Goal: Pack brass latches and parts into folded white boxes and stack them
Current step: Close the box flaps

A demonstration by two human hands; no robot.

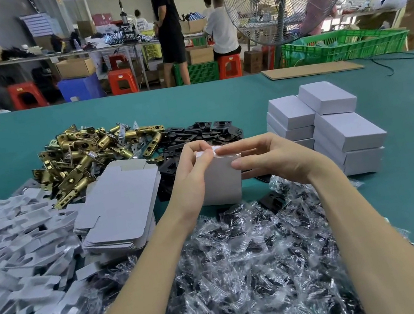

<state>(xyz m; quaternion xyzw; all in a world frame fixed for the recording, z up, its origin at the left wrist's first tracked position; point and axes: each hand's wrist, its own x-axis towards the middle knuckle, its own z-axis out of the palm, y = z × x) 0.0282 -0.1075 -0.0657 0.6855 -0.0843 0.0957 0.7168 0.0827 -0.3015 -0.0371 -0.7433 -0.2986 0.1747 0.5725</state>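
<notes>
Both hands clamp one upright white box [222, 181]: left hand [192, 172] pinches its top flap, right hand [269, 158] grips its three-o'clock side; contents hidden.

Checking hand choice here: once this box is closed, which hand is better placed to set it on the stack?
Probably the right hand. The stacked boxes sit just beyond it on the right, while the left hand grips the box from the far side.

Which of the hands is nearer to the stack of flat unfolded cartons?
Left. The left hand holds the upright white box just right of the flat cartons; the right hand grips the box's far side, farther away.
</notes>
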